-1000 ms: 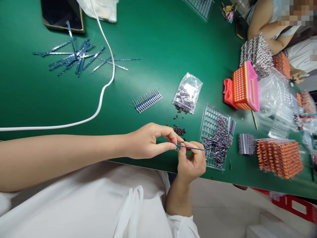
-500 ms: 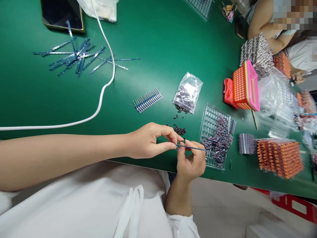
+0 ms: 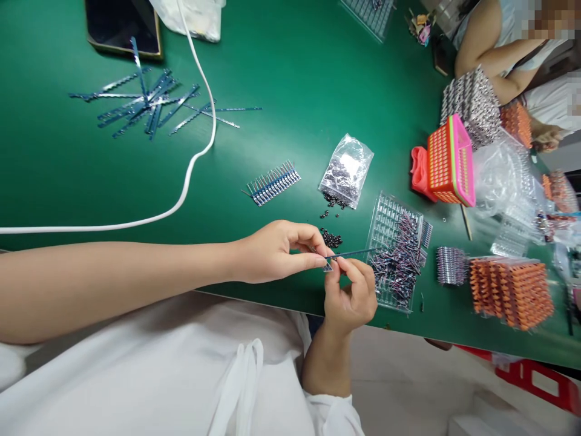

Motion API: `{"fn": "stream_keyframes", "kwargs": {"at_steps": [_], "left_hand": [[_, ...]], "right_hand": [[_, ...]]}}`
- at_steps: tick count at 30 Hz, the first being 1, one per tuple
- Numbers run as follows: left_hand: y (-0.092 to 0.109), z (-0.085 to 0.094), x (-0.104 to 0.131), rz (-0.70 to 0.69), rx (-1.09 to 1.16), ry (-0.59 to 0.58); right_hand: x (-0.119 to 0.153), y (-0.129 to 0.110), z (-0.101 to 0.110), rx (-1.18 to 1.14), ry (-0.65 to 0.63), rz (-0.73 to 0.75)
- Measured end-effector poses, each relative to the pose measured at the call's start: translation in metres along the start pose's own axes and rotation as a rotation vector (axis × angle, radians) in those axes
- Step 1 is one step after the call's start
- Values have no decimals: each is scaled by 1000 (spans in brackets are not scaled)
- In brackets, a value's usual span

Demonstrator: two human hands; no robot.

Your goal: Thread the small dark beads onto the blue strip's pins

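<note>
My left hand (image 3: pixel 284 251) pinches a thin blue metal strip (image 3: pixel 354 252) between thumb and fingertips, near one end. The strip points right, over my right hand (image 3: pixel 350 290). That hand's thumb and index finger are closed together just under the strip; whatever sits between them is too small to make out. Beyond the fingertips lies a loose pile of small dark beads (image 3: pixel 331 238). More of these spill from a clear plastic bag (image 3: pixel 347 169). To the left of the bag rests a row of strip pieces with thin pins (image 3: pixel 275 183).
A clear tray (image 3: pixel 379 227) heaped with small pinned parts stands right of my hands. Blue strips (image 3: pixel 145 103) lie scattered at upper left, near a phone (image 3: pixel 122 27) and a white cable (image 3: pixel 188 172). Baskets (image 3: pixel 442 163) and orange stacks (image 3: pixel 511 290) stand at right, near another person's arm (image 3: pixel 485 54).
The strip has tilted, its right end swinging upward on the picture. Both hands stay close together, and the fingertips have shifted slightly. The whole view has moved a little.
</note>
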State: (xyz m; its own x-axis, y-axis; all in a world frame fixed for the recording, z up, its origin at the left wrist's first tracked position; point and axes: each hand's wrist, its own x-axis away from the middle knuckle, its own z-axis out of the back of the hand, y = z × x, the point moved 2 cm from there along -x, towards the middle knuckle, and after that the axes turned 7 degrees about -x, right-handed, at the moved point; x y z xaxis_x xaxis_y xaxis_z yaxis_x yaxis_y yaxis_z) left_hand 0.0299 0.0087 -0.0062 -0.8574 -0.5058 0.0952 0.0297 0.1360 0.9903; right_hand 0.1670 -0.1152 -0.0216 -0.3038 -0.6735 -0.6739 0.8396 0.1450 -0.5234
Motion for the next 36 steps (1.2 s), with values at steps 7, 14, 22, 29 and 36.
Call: {"fn": "stream_keyframes", "kwargs": {"at_steps": [7,14,22,29,36], "left_hand": [[-3,0,-4,103,62,112],[-5,-2,-3,133,115,95],[-3,0,-2,95,29,98],[-3,1,-2,77,-32,99],[0,1,-2,81,-83,97]], "right_hand": [[2,0,1,-201,43,-216],[2,0,0,-289,47,-234],[2,0,0,-272,26,-239],[1,0,0,-291,22,-254],[1,1,0,-323,19,-266]]}}
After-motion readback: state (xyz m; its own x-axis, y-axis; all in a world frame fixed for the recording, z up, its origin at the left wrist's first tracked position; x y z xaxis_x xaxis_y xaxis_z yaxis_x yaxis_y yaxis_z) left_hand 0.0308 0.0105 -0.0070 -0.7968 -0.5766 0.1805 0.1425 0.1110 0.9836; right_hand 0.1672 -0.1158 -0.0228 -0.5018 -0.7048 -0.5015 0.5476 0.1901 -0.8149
